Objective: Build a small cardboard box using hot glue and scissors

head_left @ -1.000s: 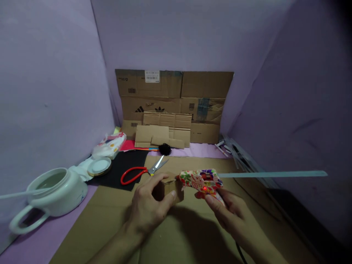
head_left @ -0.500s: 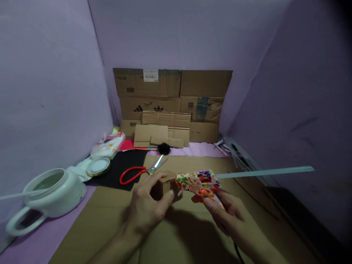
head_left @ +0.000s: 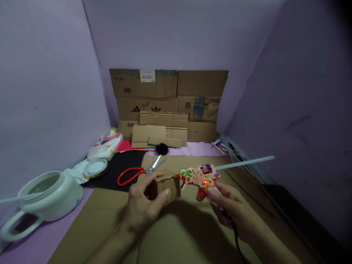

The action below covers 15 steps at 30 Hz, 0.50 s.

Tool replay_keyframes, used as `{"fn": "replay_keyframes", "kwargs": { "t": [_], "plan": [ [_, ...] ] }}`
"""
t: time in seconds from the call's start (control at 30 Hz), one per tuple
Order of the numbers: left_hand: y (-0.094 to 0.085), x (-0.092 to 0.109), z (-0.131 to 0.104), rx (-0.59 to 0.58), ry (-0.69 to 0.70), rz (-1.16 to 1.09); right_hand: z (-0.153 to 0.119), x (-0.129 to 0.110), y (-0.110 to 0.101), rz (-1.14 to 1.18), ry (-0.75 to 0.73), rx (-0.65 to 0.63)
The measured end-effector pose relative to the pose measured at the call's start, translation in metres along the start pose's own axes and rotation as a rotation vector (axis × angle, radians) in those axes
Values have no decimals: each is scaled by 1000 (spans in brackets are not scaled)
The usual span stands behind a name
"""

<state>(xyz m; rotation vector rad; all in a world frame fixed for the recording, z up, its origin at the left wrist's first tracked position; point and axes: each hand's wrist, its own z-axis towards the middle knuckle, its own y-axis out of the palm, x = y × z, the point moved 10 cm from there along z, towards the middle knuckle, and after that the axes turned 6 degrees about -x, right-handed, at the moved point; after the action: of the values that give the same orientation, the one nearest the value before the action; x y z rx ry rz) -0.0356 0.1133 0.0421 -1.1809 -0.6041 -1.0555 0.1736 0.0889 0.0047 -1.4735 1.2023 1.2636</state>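
Between thumb and fingers, my left hand grips a small brown cardboard box, with a dark, uneven line along its top edge. My right hand is closed around the handle of a floral-patterned glue gun, whose red light is lit. The gun's nozzle points left and meets the right end of the box's top edge. A long translucent glue stick sticks out of the gun's back. Red-handled scissors lie partly open just beyond my left hand.
A white pot and a round lid stand at the left, near a plastic bag. Cardboard sheets lean at the back behind black yarn. Clear strips lie at the right; cardboard covers the work surface.
The gun has tilted, its back end and glue stick now angled more upward. The box has turned, showing more of its front face. The whole view has shifted slightly.
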Motion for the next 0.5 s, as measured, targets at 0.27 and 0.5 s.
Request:
{"fn": "replay_keyframes", "kwargs": {
  "t": [0.27,0.5],
  "plan": [
    [-2,8,-1,-19,119,32,3,7,-16,114,64,60],
    [3,-4,-1,-41,3,-99,14,9,-35,140,-1,201]
  ]
}}
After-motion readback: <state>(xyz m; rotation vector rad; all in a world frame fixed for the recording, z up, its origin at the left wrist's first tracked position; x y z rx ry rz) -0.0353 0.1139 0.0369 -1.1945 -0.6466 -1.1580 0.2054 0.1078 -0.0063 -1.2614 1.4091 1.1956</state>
